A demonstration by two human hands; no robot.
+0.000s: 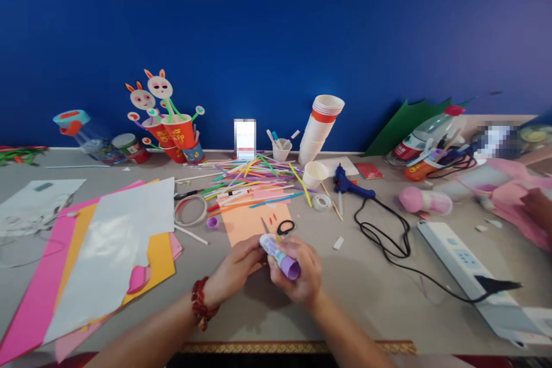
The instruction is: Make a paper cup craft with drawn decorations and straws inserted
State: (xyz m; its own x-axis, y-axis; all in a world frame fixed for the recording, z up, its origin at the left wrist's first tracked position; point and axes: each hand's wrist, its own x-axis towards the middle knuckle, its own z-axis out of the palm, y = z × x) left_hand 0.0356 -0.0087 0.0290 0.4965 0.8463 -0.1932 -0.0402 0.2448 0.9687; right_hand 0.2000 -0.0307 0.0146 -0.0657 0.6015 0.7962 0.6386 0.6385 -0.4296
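Blue wall [276, 40] across the far side, grey table [362, 310] before it. At near centre, right hand [302, 273] clamped round a glue stick [273, 248], purple end tilted toward the near right. Left hand [235, 272] close against it, fingers bent by the stick's far end — cannot tell whether pinching anything underneath. Red bracelet [201, 302] at the left wrist. Just beyond both hands, orange paper [241, 221] with scissors [284, 234] near its right edge; purple cap [213, 222] just left of the paper. Farther off, coloured straws [259, 175] in a heap, glue gun [345, 184] to the right, stacked white cups [317, 132] behind. To the left, white sheet [116, 241] over pink sheet [47, 287]; beyond these, red cups [179, 132] with rabbit faces [160, 86]. To the right, power strip [448, 247] — and past it, another person's hand [539, 207] at something pink [511, 201].
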